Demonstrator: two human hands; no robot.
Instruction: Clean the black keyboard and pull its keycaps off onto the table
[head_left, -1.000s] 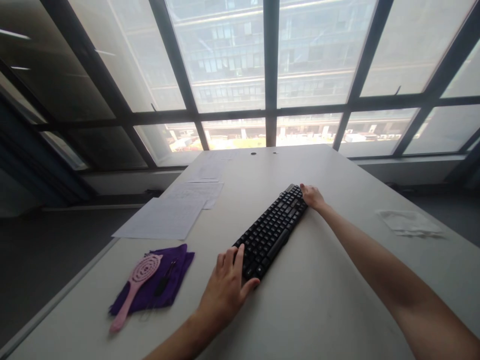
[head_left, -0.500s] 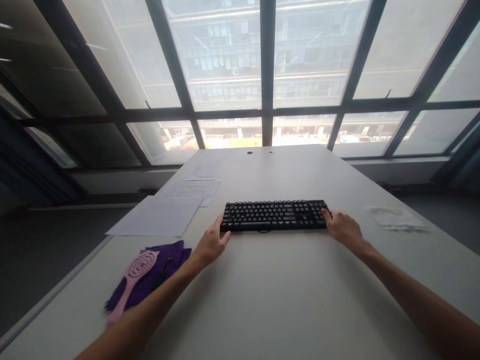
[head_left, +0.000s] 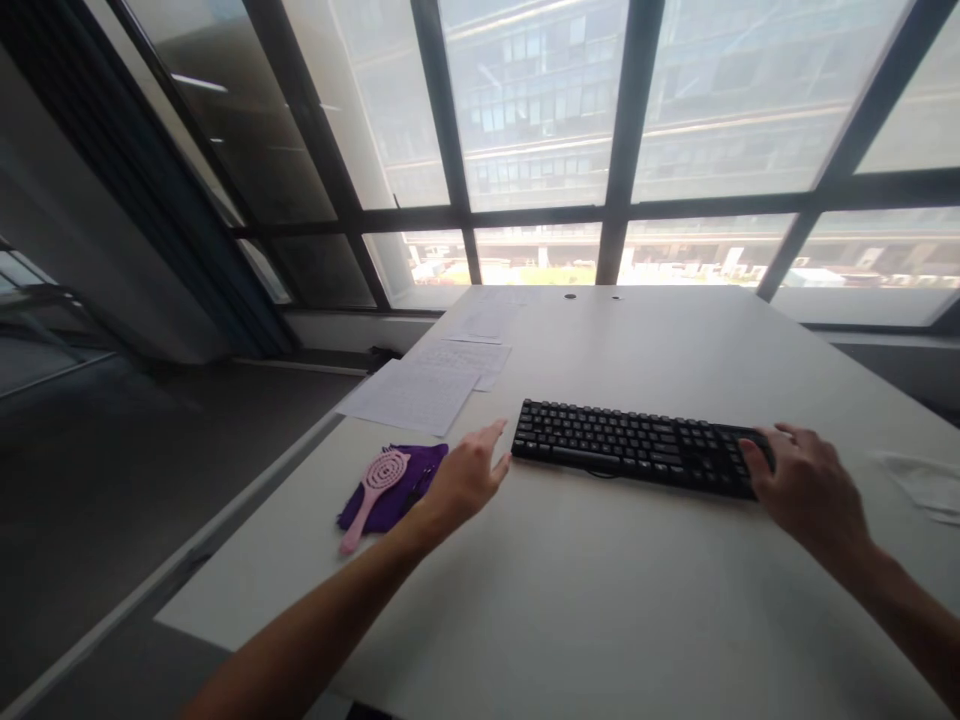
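A black keyboard (head_left: 637, 445) lies on the white table, its right end nearer to me than its left. My left hand (head_left: 469, 470) is open beside the left end, fingers pointing forward and a small gap between them and the keyboard. At the other end, my right hand (head_left: 806, 490) has its thumb over the number pad and its fingers around the right edge. Left of my left hand, a pink hairbrush (head_left: 385, 472) lies on a folded purple cloth (head_left: 397, 505). A small dark item on the cloth is partly hidden by that hand.
Several sheets of paper (head_left: 409, 395) lie along the table's left edge. A whitish, flat piece (head_left: 926, 485) is at the far right. The white table (head_left: 637, 590) reaches toward large windows, with a dark curtain (head_left: 172, 200) at the left.
My view has turned left, so everything sits further right in the picture. My left hand has let go of the keyboard's left end and moved slightly away. My right hand stays at the right end.
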